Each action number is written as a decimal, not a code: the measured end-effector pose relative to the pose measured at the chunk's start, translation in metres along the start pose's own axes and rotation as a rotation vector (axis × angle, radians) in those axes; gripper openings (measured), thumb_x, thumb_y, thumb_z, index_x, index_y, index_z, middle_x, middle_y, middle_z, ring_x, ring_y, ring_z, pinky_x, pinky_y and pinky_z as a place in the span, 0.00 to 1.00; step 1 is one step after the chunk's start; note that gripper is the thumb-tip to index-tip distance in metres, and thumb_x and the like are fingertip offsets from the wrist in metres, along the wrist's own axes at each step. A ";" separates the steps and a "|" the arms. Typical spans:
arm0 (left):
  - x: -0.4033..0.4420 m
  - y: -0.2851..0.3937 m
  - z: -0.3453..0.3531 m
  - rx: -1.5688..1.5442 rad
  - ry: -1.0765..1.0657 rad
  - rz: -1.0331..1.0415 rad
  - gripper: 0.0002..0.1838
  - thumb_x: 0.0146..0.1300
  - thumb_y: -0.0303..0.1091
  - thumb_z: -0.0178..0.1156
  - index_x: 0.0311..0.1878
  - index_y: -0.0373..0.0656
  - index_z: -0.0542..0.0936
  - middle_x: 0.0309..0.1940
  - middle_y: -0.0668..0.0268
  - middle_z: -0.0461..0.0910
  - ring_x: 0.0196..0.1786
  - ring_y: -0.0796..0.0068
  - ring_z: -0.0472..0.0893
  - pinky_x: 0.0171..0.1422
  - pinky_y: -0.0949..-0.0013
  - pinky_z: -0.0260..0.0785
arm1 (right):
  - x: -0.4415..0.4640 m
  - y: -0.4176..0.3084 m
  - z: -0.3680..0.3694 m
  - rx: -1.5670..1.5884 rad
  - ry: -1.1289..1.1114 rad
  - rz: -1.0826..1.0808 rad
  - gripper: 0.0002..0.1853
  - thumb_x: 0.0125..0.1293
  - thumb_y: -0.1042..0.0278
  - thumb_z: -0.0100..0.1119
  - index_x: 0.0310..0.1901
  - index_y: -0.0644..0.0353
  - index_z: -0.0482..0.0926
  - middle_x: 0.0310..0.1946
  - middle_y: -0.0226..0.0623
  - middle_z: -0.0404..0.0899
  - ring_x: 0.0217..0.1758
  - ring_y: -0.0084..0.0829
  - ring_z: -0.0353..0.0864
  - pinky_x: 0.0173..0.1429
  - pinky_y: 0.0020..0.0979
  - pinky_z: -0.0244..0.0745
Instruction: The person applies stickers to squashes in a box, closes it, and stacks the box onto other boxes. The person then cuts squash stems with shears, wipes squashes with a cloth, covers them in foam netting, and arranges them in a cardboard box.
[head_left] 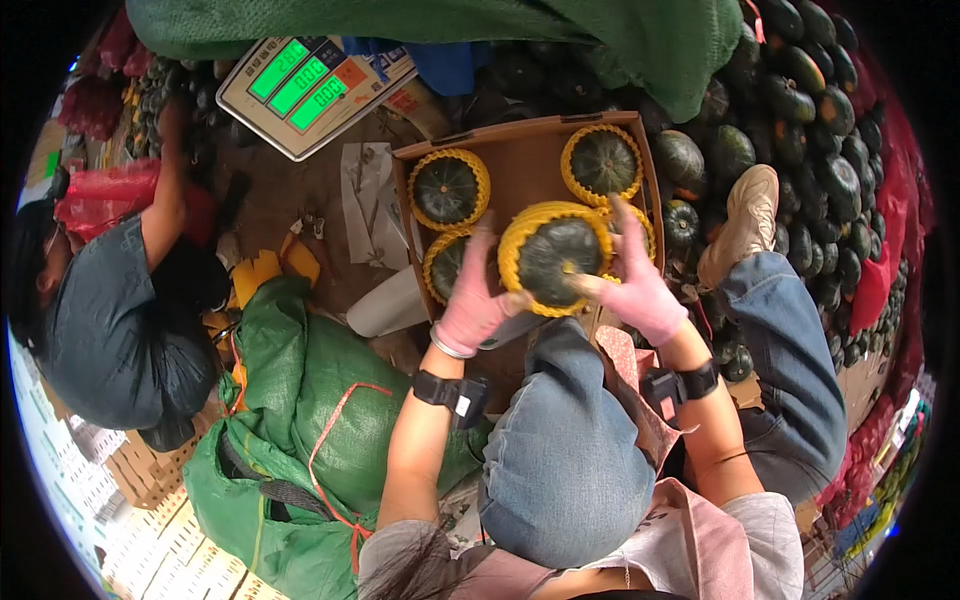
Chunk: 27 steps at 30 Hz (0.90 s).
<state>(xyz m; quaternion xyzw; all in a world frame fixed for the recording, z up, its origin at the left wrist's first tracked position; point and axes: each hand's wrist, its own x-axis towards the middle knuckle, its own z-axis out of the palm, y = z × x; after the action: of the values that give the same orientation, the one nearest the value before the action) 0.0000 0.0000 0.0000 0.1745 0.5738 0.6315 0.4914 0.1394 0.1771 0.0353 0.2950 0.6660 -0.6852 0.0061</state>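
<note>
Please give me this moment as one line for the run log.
left hand: holding netted squash; right hand: holding same squash; position: over carton; inside carton: other netted squashes; scale: lit green

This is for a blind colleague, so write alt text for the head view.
A left hand and right hand in pink gloves hold a dark squash in a yellow net over a cardboard box of similar netted squashes. A digital scale shows at upper left, loose squashes are heaped at right, and another person is at far left.
</note>
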 end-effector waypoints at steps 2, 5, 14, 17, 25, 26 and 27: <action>-0.010 0.013 0.018 0.361 -0.052 0.139 0.67 0.34 0.54 0.78 0.73 0.45 0.46 0.63 0.54 0.61 0.67 0.57 0.62 0.72 0.59 0.55 | -0.011 -0.032 0.007 0.359 0.029 0.016 0.75 0.33 0.47 0.82 0.73 0.53 0.29 0.66 0.49 0.57 0.70 0.39 0.57 0.73 0.38 0.51; -0.005 0.040 0.034 0.721 -0.125 0.363 0.73 0.21 0.58 0.80 0.72 0.41 0.49 0.63 0.50 0.57 0.66 0.51 0.62 0.69 0.58 0.57 | 0.005 -0.040 0.013 0.369 0.030 -0.100 0.73 0.32 0.53 0.83 0.72 0.52 0.33 0.62 0.43 0.63 0.64 0.36 0.65 0.68 0.38 0.61; 0.015 0.040 0.017 0.299 -0.128 0.260 0.64 0.35 0.49 0.79 0.71 0.43 0.46 0.65 0.53 0.54 0.69 0.55 0.59 0.73 0.59 0.52 | 0.027 -0.037 0.020 0.305 0.004 -0.149 0.63 0.33 0.52 0.82 0.68 0.57 0.46 0.60 0.42 0.63 0.65 0.36 0.62 0.70 0.38 0.58; 0.017 0.029 0.025 0.315 -0.120 0.321 0.67 0.38 0.45 0.80 0.71 0.42 0.38 0.66 0.51 0.58 0.69 0.60 0.61 0.72 0.61 0.53 | 0.030 -0.034 0.024 0.324 -0.071 -0.203 0.73 0.26 0.47 0.84 0.72 0.56 0.41 0.62 0.42 0.61 0.68 0.37 0.60 0.71 0.38 0.55; 0.043 0.061 -0.010 0.783 -0.224 0.182 0.63 0.30 0.53 0.79 0.70 0.44 0.56 0.66 0.50 0.59 0.67 0.49 0.63 0.70 0.60 0.57 | 0.058 -0.040 0.015 0.240 -0.007 -0.155 0.61 0.30 0.57 0.81 0.67 0.58 0.52 0.60 0.41 0.64 0.63 0.37 0.64 0.68 0.38 0.60; 0.049 0.053 -0.024 1.032 -0.023 0.203 0.57 0.32 0.53 0.77 0.68 0.50 0.61 0.67 0.51 0.58 0.68 0.48 0.61 0.70 0.55 0.56 | 0.068 -0.037 0.010 -0.053 0.081 -0.296 0.59 0.29 0.57 0.79 0.66 0.58 0.54 0.58 0.42 0.64 0.62 0.39 0.64 0.67 0.39 0.60; 0.054 0.041 -0.034 1.275 0.189 0.219 0.51 0.34 0.53 0.75 0.66 0.57 0.66 0.68 0.52 0.57 0.69 0.46 0.59 0.71 0.50 0.54 | 0.078 -0.034 0.006 -0.345 0.165 -0.435 0.57 0.29 0.58 0.78 0.64 0.57 0.56 0.57 0.42 0.64 0.62 0.41 0.63 0.67 0.40 0.60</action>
<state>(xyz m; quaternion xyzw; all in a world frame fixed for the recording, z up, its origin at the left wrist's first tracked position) -0.0688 0.0312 0.0087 0.4329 0.8554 0.2266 0.1718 0.0591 0.2053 0.0338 0.1948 0.8185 -0.5206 -0.1452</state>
